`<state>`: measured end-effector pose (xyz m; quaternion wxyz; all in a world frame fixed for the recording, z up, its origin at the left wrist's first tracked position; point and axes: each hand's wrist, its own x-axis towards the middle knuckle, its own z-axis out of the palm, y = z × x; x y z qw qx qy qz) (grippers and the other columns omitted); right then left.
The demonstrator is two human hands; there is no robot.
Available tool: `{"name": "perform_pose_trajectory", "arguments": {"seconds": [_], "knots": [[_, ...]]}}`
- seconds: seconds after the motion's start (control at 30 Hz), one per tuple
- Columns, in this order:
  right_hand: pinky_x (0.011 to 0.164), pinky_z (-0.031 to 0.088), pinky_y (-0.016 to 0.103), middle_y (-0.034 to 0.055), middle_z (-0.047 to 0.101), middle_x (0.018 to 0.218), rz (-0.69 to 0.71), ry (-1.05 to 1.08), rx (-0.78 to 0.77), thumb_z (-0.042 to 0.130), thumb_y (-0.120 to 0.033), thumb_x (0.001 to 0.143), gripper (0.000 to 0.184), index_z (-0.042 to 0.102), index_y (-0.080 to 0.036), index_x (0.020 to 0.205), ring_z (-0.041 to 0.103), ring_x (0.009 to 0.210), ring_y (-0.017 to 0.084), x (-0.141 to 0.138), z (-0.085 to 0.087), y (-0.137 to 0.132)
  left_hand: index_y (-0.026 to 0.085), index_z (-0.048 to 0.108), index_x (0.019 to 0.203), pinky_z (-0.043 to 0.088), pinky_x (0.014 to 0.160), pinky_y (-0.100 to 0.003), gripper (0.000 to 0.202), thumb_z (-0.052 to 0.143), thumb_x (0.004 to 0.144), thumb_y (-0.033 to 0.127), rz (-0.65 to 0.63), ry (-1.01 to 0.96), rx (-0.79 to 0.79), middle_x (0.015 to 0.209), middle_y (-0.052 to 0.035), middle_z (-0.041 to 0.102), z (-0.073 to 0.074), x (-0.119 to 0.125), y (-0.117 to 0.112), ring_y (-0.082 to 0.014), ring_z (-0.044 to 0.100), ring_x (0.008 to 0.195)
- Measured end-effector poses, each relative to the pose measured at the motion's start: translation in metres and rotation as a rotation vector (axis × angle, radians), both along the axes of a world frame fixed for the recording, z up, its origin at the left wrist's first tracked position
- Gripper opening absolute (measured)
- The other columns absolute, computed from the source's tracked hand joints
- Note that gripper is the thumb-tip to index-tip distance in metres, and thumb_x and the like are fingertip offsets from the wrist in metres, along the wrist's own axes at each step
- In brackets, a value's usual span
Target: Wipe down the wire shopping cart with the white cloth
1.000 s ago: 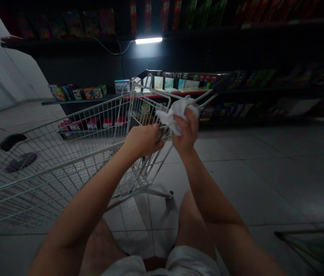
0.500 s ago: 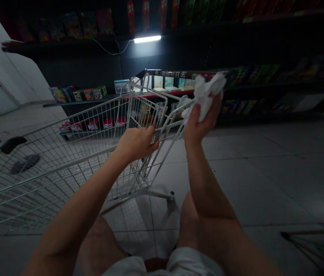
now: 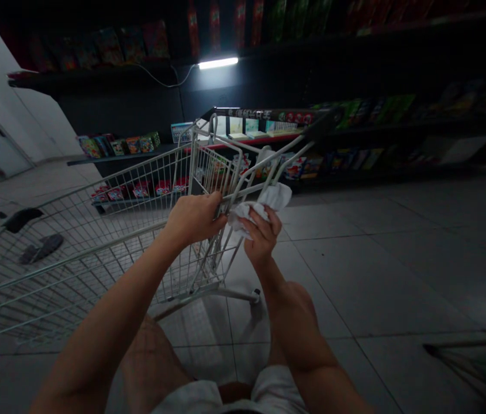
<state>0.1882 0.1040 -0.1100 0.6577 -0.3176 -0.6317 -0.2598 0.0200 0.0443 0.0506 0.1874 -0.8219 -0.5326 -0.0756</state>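
The right hand [image 3: 262,238] has dropped lower and stays closed on a crumpled white cloth [image 3: 260,204], just beside the left hand [image 3: 195,218], which wraps the rail [image 3: 236,192] of a wire shopping cart [image 3: 96,230], steadying it, before dim shelves of packaged goods [image 3: 251,135].

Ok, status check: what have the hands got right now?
Left hand gripping wire shopping cart rim. Right hand clutching crumpled white cloth. Cloth beside left hand.

Tube light [image 3: 218,63] is glowing | dark wall shelves [image 3: 126,153] are lining the aisle | grey floor tiles [image 3: 381,276] are gleaming | white wall [image 3: 18,98] is running along the left
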Motion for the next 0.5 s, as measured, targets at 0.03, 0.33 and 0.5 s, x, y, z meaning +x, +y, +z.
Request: {"name": "perform_pose_trajectory", "arguments": {"seconds": [0.03, 0.33, 0.5], "knots": [[0.098, 0.048, 0.046, 0.0051, 0.066, 0.107, -0.008, 0.018, 0.042, 0.042, -0.026, 0.095, 0.029, 0.071, -0.026, 0.099, 0.055, 0.119, 0.024, 0.008, 0.011, -0.005, 0.019, 0.060, 0.102, 0.042, 0.063, -0.034, 0.032, 0.041, 0.087, 0.040, 0.003, -0.001, -0.005, 0.085, -0.0082, 0.072, 0.000, -0.001, -0.002, -0.0236, 0.067, 0.075], [0.088, 0.051, 0.040, 0.0017, 0.056, 0.099, -0.004, 0.563, 0.243, 0.052, -0.026, 0.088, 0.023, 0.060, -0.025, 0.110, 0.060, 0.095, 0.019, 0.049, 0.068, -0.038, 0.019, 0.059, 0.098, 0.038, 0.060, -0.032, 0.031, 0.042, 0.086, 0.043, 0.014, -0.010, -0.002, 0.083, -0.0060, 0.072, 0.001, -0.001, -0.007, -0.0205, 0.065, 0.072], [0.090, 0.050, 0.042, 0.0093, 0.045, 0.111, 0.056, 0.213, -0.086, 0.047, -0.025, 0.085, 0.031, 0.063, -0.020, 0.110, 0.052, 0.107, 0.024, 0.003, 0.029, -0.008, 0.019, 0.059, 0.097, 0.038, 0.059, -0.032, 0.032, 0.043, 0.086, 0.045, 0.000, -0.016, 0.006, 0.081, -0.0063, 0.071, 0.001, 0.000, -0.008, -0.0213, 0.064, 0.071]]}}
